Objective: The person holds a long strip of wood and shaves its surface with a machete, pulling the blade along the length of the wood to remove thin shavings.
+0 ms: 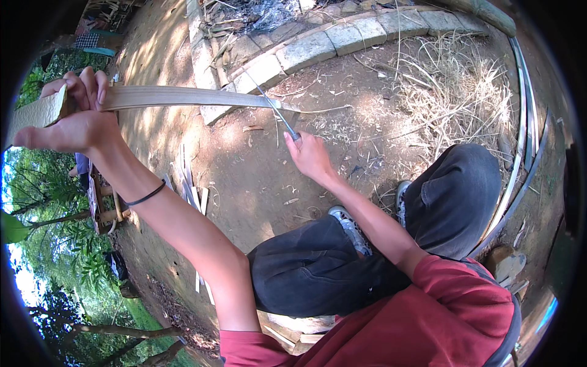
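Note:
A long pale strip of what looks like split bamboo (177, 98) stretches across the upper left of the view. My left hand (82, 122) is closed round its left part, with the fingers curled over it and the thumb pointing left. My right hand (310, 158) grips the handle of a thin-bladed knife (275, 110) near the middle. The blade slants up and left, crossing the strip close to its right end. Whether its edge is cutting into the strip I cannot tell. A thin sliver (327, 111) sticks out to the right beside that end.
Pale shavings (452, 92) lie heaped at the upper right, with long strips (526, 122) beside them. A curved brick border (306, 52) surrounds an ashy patch (269, 15). More cut strips (194, 189) lie left of my bent knees. A stone (506, 264) sits at the right.

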`<action>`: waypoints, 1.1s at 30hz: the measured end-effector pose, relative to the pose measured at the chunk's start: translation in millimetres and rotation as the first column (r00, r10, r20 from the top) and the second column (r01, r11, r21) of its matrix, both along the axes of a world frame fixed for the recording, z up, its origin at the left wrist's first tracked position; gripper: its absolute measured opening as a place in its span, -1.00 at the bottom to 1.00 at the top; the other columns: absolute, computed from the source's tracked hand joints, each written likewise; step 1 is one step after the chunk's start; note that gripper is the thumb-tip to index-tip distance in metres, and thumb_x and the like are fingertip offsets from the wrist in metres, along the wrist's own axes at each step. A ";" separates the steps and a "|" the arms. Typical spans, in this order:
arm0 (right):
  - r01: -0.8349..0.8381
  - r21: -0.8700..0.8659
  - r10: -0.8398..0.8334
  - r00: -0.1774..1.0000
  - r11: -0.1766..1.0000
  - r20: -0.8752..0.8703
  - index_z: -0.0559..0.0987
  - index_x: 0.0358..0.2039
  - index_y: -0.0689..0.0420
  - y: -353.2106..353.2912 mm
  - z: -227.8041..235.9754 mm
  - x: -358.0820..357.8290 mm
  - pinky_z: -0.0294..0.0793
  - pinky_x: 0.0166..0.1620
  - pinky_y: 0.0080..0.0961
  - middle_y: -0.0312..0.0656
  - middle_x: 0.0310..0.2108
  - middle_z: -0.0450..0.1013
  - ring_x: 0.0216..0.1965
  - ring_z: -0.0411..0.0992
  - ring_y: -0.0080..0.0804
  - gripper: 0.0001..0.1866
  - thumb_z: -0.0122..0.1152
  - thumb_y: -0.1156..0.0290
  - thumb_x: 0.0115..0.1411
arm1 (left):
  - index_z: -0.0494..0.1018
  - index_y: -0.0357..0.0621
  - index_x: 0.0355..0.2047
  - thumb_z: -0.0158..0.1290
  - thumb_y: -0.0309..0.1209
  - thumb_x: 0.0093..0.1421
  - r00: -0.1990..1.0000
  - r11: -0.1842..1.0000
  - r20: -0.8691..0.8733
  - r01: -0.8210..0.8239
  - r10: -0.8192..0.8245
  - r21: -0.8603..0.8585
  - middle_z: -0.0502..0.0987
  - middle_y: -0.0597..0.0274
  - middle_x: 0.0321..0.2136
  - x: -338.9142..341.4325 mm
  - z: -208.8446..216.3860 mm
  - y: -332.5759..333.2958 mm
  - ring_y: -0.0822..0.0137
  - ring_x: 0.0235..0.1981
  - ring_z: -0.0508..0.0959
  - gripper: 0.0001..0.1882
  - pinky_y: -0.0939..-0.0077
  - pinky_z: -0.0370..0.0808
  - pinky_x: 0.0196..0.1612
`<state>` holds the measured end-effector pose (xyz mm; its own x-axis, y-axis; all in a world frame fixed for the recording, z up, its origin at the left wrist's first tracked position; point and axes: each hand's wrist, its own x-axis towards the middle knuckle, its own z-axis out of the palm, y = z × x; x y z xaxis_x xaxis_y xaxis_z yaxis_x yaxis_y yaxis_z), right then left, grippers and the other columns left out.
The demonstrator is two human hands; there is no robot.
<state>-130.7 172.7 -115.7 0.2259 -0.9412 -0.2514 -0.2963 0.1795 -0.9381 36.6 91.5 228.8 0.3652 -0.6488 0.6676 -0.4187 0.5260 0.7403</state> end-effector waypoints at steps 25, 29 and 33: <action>-0.109 0.195 0.105 0.994 0.975 0.030 0.50 -0.50 0.34 1.2 -9.5 -8.7 0.44 -0.38 -0.08 0.12 -0.65 0.45 -0.50 0.50 0.17 -0.50 -0.03 0.11 0.34 | 0.20 -0.12 -0.64 -0.53 0.69 -0.11 0.998 0.998 0.017 -0.058 0.059 -0.024 0.12 0.27 -0.77 -11.9 -6.7 0.3 0.37 -0.78 0.12 -0.01 0.56 0.06 -0.74; -0.059 -0.017 0.059 0.997 0.998 0.045 0.49 -0.46 0.37 7.0 29.8 -3.4 0.45 -0.35 -0.04 0.13 -0.63 0.47 -0.49 0.50 0.20 -0.50 -0.03 0.11 0.34 | 0.23 -0.12 -0.51 -0.52 0.70 -0.12 0.994 0.995 0.046 -0.093 0.095 -0.044 0.17 0.21 -0.69 -17.4 -2.4 1.5 0.33 -0.70 0.17 0.01 0.53 0.03 -0.69; 0.028 0.088 -0.016 0.991 0.996 -0.135 0.51 -0.44 0.37 8.2 -72.7 -1.4 0.49 -0.27 0.00 0.19 -0.56 0.50 -0.43 0.50 0.26 -0.50 -0.02 0.11 0.33 | 0.23 -0.07 -0.51 -0.51 0.70 -0.12 0.993 0.991 -0.022 -0.116 0.115 -0.060 0.09 0.27 -0.76 -21.8 -3.1 -14.9 0.32 -0.70 0.14 -0.03 0.53 0.02 -0.67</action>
